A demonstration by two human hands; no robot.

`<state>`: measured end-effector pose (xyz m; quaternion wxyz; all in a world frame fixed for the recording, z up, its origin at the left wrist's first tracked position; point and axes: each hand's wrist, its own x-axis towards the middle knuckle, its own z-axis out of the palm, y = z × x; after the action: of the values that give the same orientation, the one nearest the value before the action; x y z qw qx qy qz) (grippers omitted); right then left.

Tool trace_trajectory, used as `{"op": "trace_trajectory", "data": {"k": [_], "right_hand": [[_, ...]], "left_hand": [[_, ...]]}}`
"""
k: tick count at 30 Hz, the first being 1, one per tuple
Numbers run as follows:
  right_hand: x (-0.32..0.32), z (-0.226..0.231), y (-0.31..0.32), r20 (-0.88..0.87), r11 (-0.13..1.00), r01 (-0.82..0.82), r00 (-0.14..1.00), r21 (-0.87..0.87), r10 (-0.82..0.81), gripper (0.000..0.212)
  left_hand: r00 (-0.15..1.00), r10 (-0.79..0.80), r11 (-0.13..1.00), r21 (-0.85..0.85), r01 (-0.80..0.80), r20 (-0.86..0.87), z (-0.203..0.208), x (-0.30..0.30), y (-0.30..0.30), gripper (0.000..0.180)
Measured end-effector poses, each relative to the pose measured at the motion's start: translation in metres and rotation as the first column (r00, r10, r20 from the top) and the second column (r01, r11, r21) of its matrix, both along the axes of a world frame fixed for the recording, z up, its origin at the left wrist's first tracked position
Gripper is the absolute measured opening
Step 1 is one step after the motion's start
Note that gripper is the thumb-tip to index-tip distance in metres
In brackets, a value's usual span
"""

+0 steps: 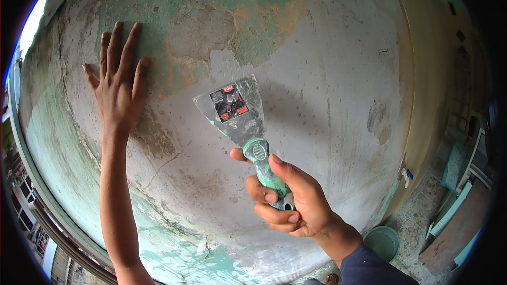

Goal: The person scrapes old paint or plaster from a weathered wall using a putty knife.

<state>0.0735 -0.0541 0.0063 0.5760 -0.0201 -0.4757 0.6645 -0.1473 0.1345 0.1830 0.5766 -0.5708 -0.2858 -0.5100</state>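
Note:
My right hand (293, 195) is wrapped round the green and grey handle of a putty knife (240, 111). Its wide metal blade, smeared with dried plaster and bearing a dark and red label, points up and slightly left in front of the wall. Whether the blade's edge touches the wall I cannot tell. To the left, my left hand (117, 82) lies flat on the wall with its fingers spread, holding nothing. The wall (338, 126) has flaking green paint, orange-brown patches, bare grey plaster and a large pale grey area. A rough bare patch (203, 31) shows between and above my hands.
A bucket (383, 243) stands on the floor at the lower right. Boards and panels (457, 227) lean beyond it. A small blue-handled tap (406, 175) juts out by the wall's right corner. Along the left edge run pipes (53, 227) and railings.

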Motion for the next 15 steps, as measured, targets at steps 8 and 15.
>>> {"op": "trace_trajectory", "data": {"k": [8,15], "right_hand": [[0.0,0.007,0.005,-0.025,1.0,-0.019,0.999,0.004,0.019,0.05],[-0.008,0.014,0.01,0.027,1.0,0.012,1.0,0.016,-0.012,0.049]], "left_hand": [[1.0,-0.01,1.0,-0.008,0.01,-0.004,0.0,-0.001,0.0,0.055],[1.0,-0.008,1.0,-0.001,0.008,0.002,0.002,-0.001,0.0,0.055]]}}
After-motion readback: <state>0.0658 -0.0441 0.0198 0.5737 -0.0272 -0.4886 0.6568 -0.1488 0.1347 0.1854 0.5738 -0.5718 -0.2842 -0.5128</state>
